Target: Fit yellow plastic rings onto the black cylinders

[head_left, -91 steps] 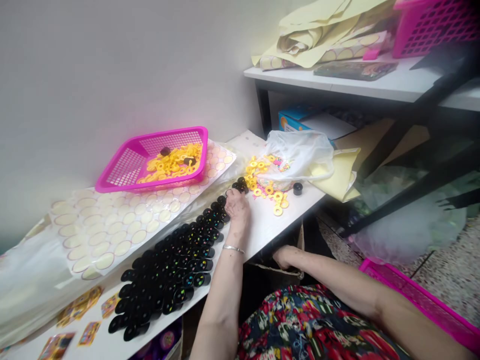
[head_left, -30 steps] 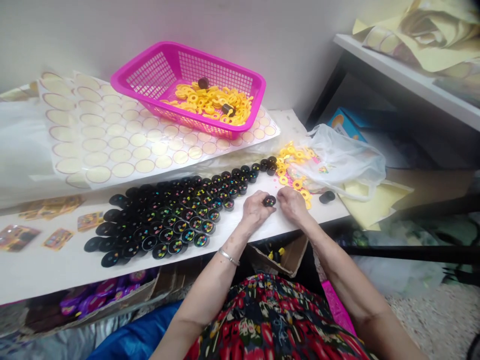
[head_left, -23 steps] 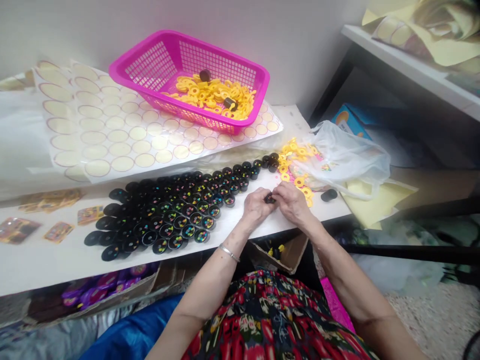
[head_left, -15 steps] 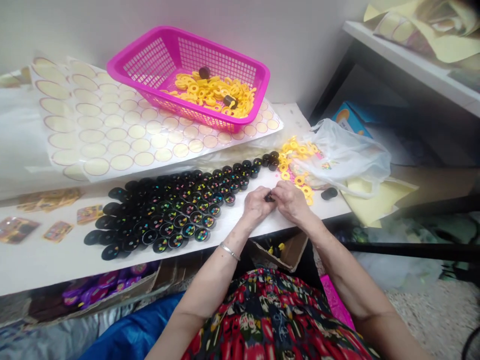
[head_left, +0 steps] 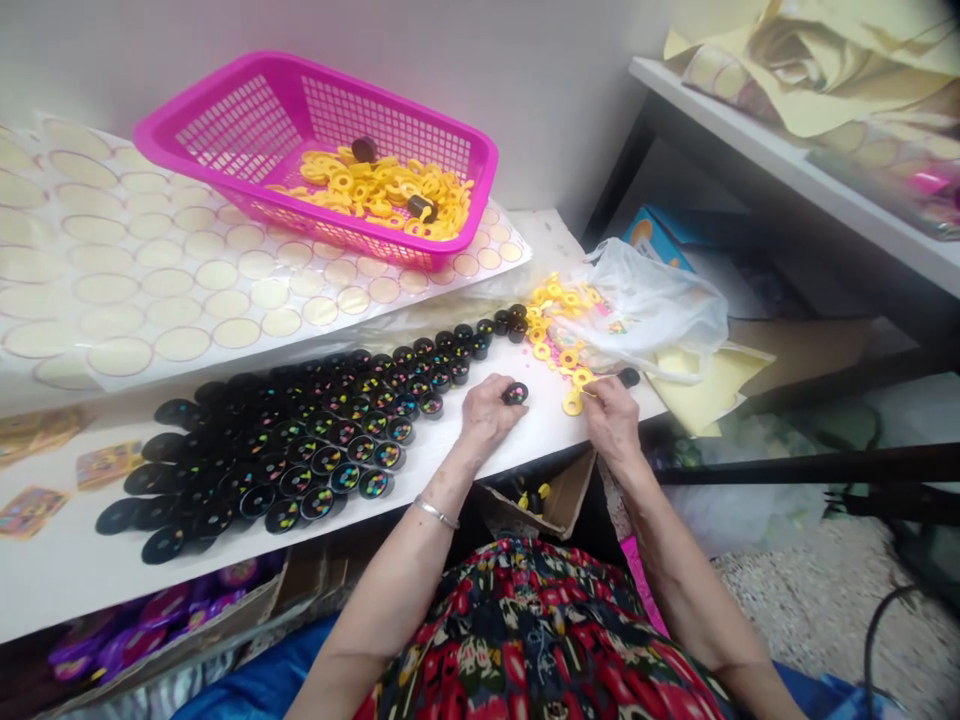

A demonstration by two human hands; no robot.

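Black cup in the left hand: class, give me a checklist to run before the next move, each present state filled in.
1. Black cup held by the left hand: ok.
2. Coloured bits visible inside it: ok.
3. Right hand close to the loose yellow rings: ok.
4. A ring firmly gripped: cannot tell, fingertips partly hidden.
5. All other cups gathered in the cup cluster: not ok; a stray cup is near the plastic bag.

Assembly workshop: massed black cups (head_left: 327, 460) are crowding tabletop (head_left: 75, 590), eight o'clock; pink basket (head_left: 300, 213) is holding loose yellow rings (head_left: 375, 190), between ten and eleven; paper (head_left: 810, 60) is lying on shelf (head_left: 757, 150), two o'clock.
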